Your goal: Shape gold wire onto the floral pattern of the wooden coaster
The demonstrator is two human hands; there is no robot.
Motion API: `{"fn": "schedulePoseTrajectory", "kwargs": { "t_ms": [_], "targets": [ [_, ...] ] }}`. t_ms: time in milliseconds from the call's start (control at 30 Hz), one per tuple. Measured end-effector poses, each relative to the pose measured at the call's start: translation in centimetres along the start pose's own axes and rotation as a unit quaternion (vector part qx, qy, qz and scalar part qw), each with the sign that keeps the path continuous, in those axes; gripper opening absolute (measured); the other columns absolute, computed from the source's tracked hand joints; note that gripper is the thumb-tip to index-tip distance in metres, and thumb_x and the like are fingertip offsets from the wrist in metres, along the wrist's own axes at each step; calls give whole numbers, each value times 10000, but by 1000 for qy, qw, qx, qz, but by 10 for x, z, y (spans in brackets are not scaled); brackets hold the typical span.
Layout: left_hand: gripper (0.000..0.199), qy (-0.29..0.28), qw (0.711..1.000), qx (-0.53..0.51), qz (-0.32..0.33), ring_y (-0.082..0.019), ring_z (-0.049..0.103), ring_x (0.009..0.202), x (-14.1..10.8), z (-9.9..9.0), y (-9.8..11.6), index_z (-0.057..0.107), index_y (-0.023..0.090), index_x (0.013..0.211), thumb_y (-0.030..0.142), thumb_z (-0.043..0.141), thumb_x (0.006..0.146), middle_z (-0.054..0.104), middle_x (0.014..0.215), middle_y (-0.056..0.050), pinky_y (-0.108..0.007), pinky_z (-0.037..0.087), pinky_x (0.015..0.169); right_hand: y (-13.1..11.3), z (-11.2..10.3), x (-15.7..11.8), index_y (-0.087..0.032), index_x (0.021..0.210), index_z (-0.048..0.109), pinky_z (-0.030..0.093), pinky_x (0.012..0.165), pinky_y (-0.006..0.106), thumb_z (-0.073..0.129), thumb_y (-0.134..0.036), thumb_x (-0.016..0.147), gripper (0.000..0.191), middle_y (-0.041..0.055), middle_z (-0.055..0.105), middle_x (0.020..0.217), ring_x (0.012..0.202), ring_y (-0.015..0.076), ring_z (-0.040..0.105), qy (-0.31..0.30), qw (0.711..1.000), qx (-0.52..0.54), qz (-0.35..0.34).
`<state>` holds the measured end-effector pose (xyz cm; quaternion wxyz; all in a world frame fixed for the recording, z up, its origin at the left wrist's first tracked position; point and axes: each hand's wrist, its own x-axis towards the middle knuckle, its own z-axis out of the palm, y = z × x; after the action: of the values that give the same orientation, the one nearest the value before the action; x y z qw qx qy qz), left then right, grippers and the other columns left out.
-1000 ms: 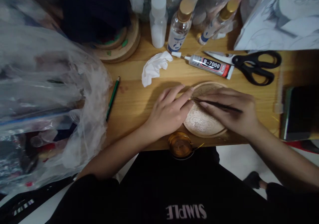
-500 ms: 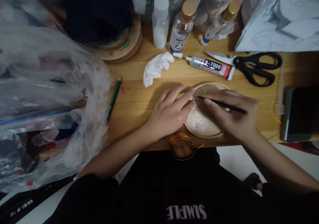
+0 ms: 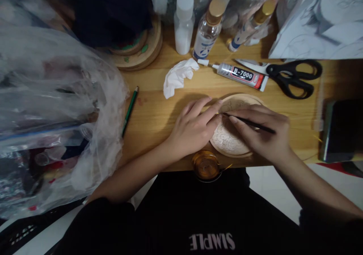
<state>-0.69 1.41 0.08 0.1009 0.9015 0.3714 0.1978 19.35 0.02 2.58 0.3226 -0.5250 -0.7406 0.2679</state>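
Observation:
A round wooden plaque (image 3: 228, 139) with fine line drawing on its pale face lies near the table's front edge. My left hand (image 3: 195, 126) rests over its left rim, thumb and index finger close together at a tiny bit of gold wire (image 3: 217, 113). Between the fingers of my right hand (image 3: 263, 130) are slim black tweezers (image 3: 255, 124), slanting down to the left. Their tip meets the wire beside my left fingertips, and the exact contact is too small to see. A spool of gold-brown wire (image 3: 205, 165) sits at the table edge below the plaque.
Behind the plaque lie a glue tube (image 3: 242, 76), black-handled scissors (image 3: 292, 75) and crumpled tissue (image 3: 180, 77). Bottles (image 3: 208, 30) stand farther back. A green pencil (image 3: 130, 109) and plastic bags (image 3: 93, 92) are at left, a dark phone (image 3: 340, 130) at right.
My right hand and the tweezers have shifted slightly left, bringing the tip closer to my left fingertips. My left hand stays in place on the plaque.

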Motion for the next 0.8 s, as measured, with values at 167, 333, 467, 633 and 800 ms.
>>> {"fn": "schedulePoseTrajectory", "kwargs": {
  "t_ms": [167,333,467,633,800],
  "targets": [
    [257,11,1000,3,2,-252,548,1230,1,0,1,703,180,1015,193,450,968,630,1330,-27,-389,476,981,-5,6,-4,-233,976,729,560,756,306,682,-150,835,170,29,748,917,833,156,703,33,999,-20,27],
    [243,9,1000,-1,2,-257,550,1232,1,-1,2,704,169,1000,191,465,963,628,1330,-31,-389,475,986,-12,16,-10,-230,934,737,559,701,302,671,-202,854,107,33,749,888,803,159,705,75,992,-15,101],
    [230,5,1000,-13,5,-260,541,1242,2,-2,2,696,161,998,192,470,964,627,1324,-46,-397,476,975,-18,26,-14,-218,912,732,559,688,293,678,-207,845,87,32,742,866,778,150,695,135,982,-9,133],
    [217,-4,1000,-11,6,-265,526,1246,2,-2,2,704,153,989,181,492,949,623,1331,-55,-412,470,1000,-28,40,-15,-205,899,727,579,789,351,648,-214,867,85,48,744,881,824,173,705,186,968,-15,167],
    [234,-12,1000,-19,6,-268,509,1264,2,-1,1,709,158,973,183,478,955,620,1334,-60,-431,459,1017,-36,54,-15,-191,911,725,580,803,372,626,-220,882,107,53,745,904,842,183,705,243,953,-19,182]
  ]
}}
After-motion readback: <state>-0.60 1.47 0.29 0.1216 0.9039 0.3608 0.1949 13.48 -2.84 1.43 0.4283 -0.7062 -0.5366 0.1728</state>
